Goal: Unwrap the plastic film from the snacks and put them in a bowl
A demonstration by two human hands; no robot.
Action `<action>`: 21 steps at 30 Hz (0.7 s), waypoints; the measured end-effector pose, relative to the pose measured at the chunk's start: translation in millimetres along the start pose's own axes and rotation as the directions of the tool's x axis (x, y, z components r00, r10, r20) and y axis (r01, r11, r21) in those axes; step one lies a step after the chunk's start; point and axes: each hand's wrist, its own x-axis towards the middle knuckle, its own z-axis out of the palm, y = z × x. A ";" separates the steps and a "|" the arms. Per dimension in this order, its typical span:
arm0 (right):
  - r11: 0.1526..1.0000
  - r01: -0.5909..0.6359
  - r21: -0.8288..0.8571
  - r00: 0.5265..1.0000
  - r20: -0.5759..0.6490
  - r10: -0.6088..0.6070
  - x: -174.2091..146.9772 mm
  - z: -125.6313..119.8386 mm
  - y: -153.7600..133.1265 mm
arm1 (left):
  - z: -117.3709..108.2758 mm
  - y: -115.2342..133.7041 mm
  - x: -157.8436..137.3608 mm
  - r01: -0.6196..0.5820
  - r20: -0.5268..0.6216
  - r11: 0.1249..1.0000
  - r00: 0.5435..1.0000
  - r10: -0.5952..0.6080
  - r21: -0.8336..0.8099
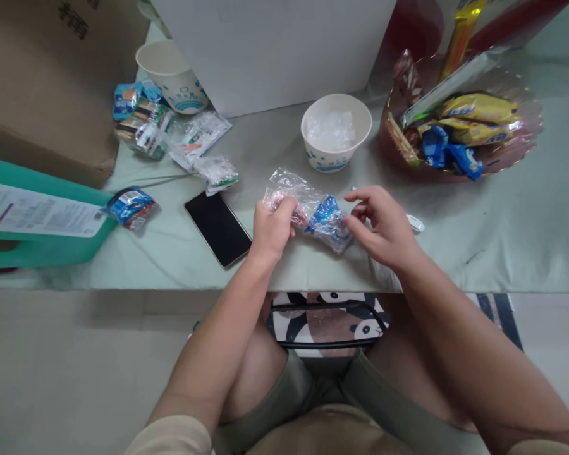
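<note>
My left hand (274,226) is closed on a crinkled clear plastic bag (291,183) just above the table. Something pinkish shows through the plastic beside my thumb. A blue and clear wrapped packet (330,222) lies at the bag's right end; whether it is inside the bag I cannot tell. At that packet's right edge is my right hand (382,224), its thumb and forefinger apart and the other fingers bent. I see nothing held in it. Behind the hands stands a paper bowl (329,162) with clear crumpled plastic in it.
A phone (219,229) lies left of my left hand. Small snack packets (133,205), a second paper bowl (183,88), a cardboard box (47,88) and a green box (42,249) occupy the left. A pink glass bowl (507,161) of wrapped snacks stands right, a white box (275,50) behind.
</note>
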 end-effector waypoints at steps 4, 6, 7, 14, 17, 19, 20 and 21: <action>0.998 -0.060 0.015 0.991 0.121 0.058 0.3 -1.8 -2.8 | 1.0 -0.3 0.6 0.009 0.004 1.000 1.000 -0.009 -0.003; 0.999 -0.047 0.008 0.995 0.087 0.046 0.3 -2.9 -4.7 | 1.2 -1.1 1.8 0.016 0.007 1.000 1.000 -0.016 -0.021; 0.999 -0.034 0.005 0.998 0.056 0.034 0.3 -3.6 -5.5 | 1.0 -1.5 2.7 0.019 0.008 0.999 1.000 -0.019 -0.033; 0.956 -0.199 0.216 0.940 -0.236 0.248 3.2 -12.5 5.3 | -5.9 3.6 9.9 0.027 -0.065 0.996 0.997 -0.033 -0.081; 0.885 -0.316 0.341 0.851 -0.310 0.424 3.6 -20.6 22.1 | -13.5 9.4 11.6 0.059 -0.125 0.995 0.990 -0.069 -0.085; 0.887 -0.358 0.293 0.816 -0.364 0.449 0.6 -28.5 35.2 | -19.2 11.6 12.6 0.093 -0.143 0.995 0.985 -0.099 -0.048; 0.910 -0.351 0.222 0.834 -0.368 0.411 -2.0 -33.0 41.5 | -21.9 11.6 13.2 0.105 -0.145 0.994 0.984 -0.106 -0.011; 0.937 -0.323 0.133 0.870 -0.347 0.349 -5.1 -37.8 47.1 | -24.3 10.9 14.0 0.105 -0.145 0.994 0.984 -0.099 0.037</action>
